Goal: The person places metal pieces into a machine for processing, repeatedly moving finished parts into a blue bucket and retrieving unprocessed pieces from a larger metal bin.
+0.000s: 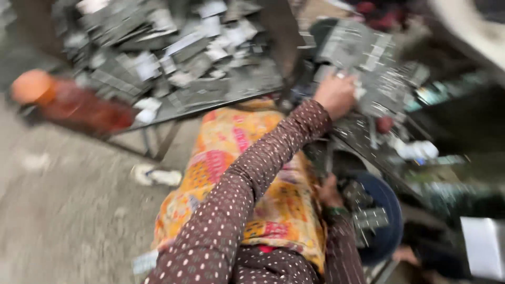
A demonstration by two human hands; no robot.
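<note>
Down by the lap, the right hand rests at the rim of a dark blue tub holding grey metal pieces; its grip is too blurred to tell. Farther out, the left hand reaches onto a heap of grey metal plates, fingers curled on them. Beyond lies a tray of more scrap.

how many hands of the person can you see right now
2. The left hand reaches up onto the grey metal pieces on the bench; the right hand sits lower, beside the blue tub. Its fingers are partly hidden.
</note>
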